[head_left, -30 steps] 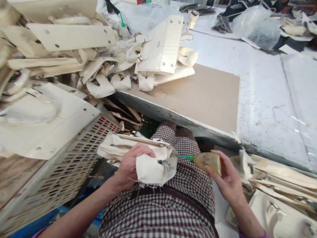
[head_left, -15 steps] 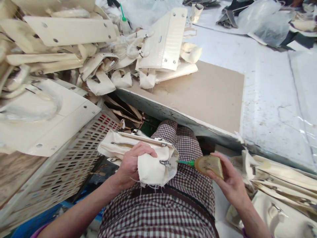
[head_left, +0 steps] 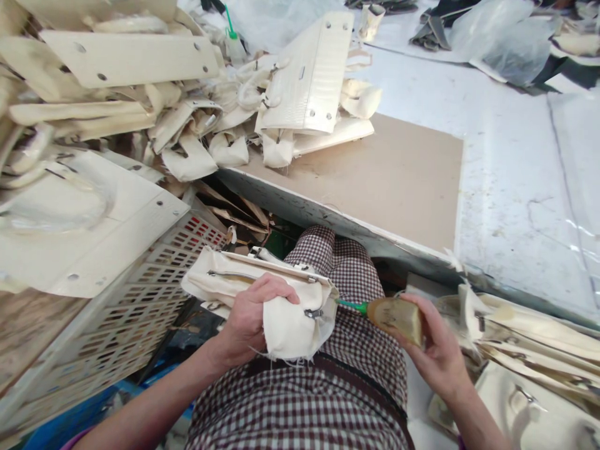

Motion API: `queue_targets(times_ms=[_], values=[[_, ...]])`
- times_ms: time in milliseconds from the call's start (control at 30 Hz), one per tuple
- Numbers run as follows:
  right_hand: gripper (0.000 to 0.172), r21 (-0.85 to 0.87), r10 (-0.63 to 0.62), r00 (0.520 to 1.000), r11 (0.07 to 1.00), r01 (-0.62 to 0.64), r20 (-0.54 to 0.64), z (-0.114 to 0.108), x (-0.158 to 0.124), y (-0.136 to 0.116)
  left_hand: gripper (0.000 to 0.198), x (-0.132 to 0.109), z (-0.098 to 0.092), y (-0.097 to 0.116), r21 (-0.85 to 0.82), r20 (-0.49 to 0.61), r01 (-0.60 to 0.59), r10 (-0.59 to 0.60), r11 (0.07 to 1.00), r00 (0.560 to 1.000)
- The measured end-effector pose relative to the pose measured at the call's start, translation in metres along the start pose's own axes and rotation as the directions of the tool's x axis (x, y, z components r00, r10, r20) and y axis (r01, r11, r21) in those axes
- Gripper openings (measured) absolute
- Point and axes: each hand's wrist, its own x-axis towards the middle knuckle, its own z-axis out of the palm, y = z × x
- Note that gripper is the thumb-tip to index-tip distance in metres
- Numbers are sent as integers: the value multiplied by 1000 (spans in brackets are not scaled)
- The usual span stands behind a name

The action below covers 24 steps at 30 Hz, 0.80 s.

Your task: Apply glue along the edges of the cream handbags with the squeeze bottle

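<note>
My left hand (head_left: 255,315) grips a cream bag piece (head_left: 293,328) over my lap, its fingers closed on the fabric near a zipper end. Frayed threads hang from the lower edge of the piece. In my right hand (head_left: 435,350) is a squeeze bottle (head_left: 398,319) of yellowish glue-like stuff, lying nearly level. Its thin green nozzle points left and reaches the right end of the bag piece; whether the tip touches the fabric I cannot tell.
Cream bag parts (head_left: 131,59) are heaped at the upper left beside a white plastic crate (head_left: 135,312). A brown board (head_left: 398,175) lies on the white table (head_left: 506,156). More cream bags (head_left: 539,381) lie at the right. Another green-tipped bottle (head_left: 234,47) stands behind the heap.
The bag piece has tipped slightly in my left hand, its frayed flap a little lower. My right hand has tilted the bottle slightly, with the nozzle still at the piece's right end.
</note>
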Motion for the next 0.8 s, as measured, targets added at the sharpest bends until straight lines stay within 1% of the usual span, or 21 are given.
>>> queue_targets(times_ms=[100,200,267,367,467,533,667,733,800], values=[[47,-58,-54,997,997,57,46,-5,0,-8,17,-6,3,-3,-17,-1,47,-47,999,999],[47,-67,-59,994,996,65,94,-7,-2,-11,17,-8,6,-1,-45,-10,79,-80,996,997],[47,-53,-52,995,997,56,81,-6,-4,-9,18,-7,6,2,-74,-21,107,-109,992,994],[47,-41,-26,1000,999,26,-1,-3,-7,-3,22,-4,6,5,-111,-46,152,-158,982,986],[47,-37,-10,999,999,9,-37,1,-9,3,22,-2,4,6,-115,-37,173,-178,978,983],[47,-42,-27,999,999,26,-43,2,-9,3,21,-2,3,5,-108,-22,176,-179,979,984],[47,-56,-60,998,997,58,-32,1,-8,-1,15,-3,3,4,-87,-8,129,-130,988,991],[46,-49,-50,999,998,50,-6,-1,-8,-4,17,-3,3,5,-83,-17,145,-147,986,989],[44,-23,-11,1000,1000,11,5,-2,-8,-5,22,-2,3,5,-72,-35,153,-156,986,987]])
